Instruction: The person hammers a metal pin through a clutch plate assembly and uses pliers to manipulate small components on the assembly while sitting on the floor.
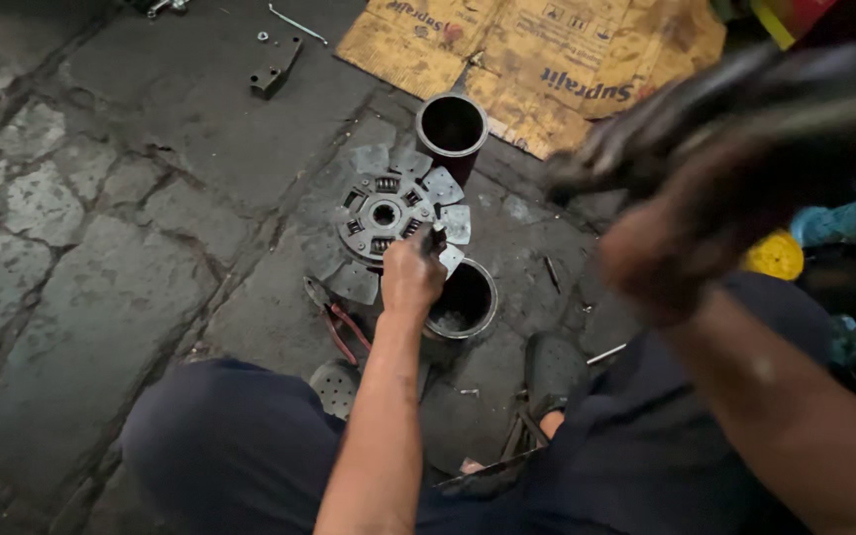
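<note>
Left hand (413, 274) grips a small tool against clutch disc (388, 220) lying on two metal cylinder sleeves (452, 127); right hand (681, 213), blurred, raised near camera holding a dark tool.

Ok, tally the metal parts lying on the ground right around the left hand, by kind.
Clutch disc with paddle-shaped pads: 1, touched by the left hand
Open metal cylinders: 2, the far one and the near one
Red-handled pliers: 1
Total: 4
</note>
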